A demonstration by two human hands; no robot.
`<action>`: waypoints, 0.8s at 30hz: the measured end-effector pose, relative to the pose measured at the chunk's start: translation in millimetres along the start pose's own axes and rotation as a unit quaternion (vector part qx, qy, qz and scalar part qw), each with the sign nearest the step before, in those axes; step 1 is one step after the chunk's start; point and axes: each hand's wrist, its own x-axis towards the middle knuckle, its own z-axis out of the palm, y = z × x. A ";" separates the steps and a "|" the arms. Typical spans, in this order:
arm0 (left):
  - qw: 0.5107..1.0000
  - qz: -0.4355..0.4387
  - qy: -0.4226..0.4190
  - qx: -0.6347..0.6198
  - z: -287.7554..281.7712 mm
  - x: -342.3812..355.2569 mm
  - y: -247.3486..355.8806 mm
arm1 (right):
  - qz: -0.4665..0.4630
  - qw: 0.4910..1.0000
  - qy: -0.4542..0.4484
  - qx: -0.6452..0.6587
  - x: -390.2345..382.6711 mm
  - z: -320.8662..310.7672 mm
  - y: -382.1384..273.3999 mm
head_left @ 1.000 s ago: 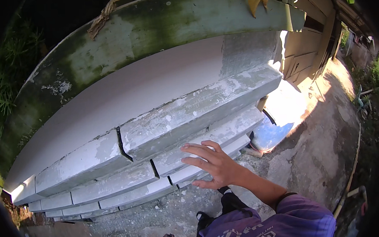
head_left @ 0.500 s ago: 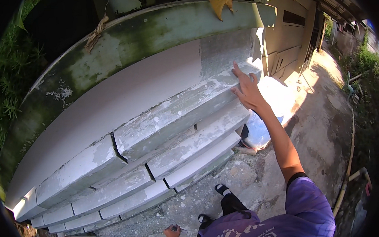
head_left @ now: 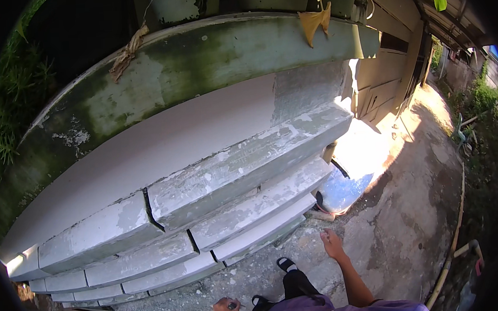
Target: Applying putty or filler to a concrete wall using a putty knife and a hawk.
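Note:
My left hand (head_left: 226,309) is low at the bottom edge, closed around a small dark object with a thin tip pointing right; its kind is too small to make out. Off the wall and over the concrete ground, my right hand (head_left: 332,244) hangs with loosely bent fingers and nothing visible in them. It is nearest to the right end of the stepped grey blocks (head_left: 249,155), whose faces carry patchy white and grey coating. Dark vertical gaps split the rows. Above them runs a smooth pale wall panel (head_left: 201,121), with a bare grey patch (head_left: 302,89) at its right.
A mossy green ledge (head_left: 169,63) overhangs the wall, with dried leaves (head_left: 313,26) and pots (head_left: 185,2) on top. A blue-and-white rounded object (head_left: 342,189) stands by the wall's right end. A concrete path (head_left: 403,203) leads away right, bordered by a pipe (head_left: 449,257).
My right hand has left the top block row and dropped down toward my body. The view has shifted slightly. My left hand stays low, still holding the small dark object.

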 end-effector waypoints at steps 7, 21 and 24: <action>0.980 0.149 -0.096 -0.090 21.3 101.7 83.7 | -0.112 0.898 -0.323 0.278 -102.6 17.2 -139.8; 0.968 0.180 -0.143 -0.103 50.8 209.3 192.4 | -0.200 0.956 -0.100 0.189 -34.0 -63.3 -213.3; 0.967 0.164 -0.162 -0.106 39.4 228.0 215.8 | -0.178 0.941 -0.172 0.230 -14.1 -76.4 -207.8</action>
